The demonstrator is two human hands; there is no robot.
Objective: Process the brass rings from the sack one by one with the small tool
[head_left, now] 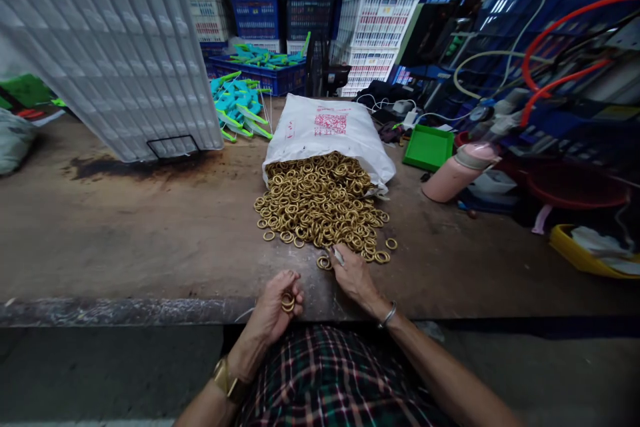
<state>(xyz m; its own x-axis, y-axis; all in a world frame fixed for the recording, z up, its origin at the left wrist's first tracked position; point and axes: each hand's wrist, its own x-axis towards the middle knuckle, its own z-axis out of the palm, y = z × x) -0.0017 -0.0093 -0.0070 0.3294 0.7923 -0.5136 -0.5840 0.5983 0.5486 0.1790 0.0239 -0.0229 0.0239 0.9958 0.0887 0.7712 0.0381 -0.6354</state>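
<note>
A heap of brass-coloured rings spills from the mouth of a white sack with red print. My left hand, at the table's front edge, has its fingers curled around a few of the rings. At the near side of the heap is my right hand, thumb and fingers pressed together on a small pale object too small to name. Loose rings lie just left of its fingertips.
White corrugated trays stand at the left on the wooden table. Teal and green plastic parts lie behind. Rightward are a green tray, a pink bottle and a yellow basket. Stacked crates form the background.
</note>
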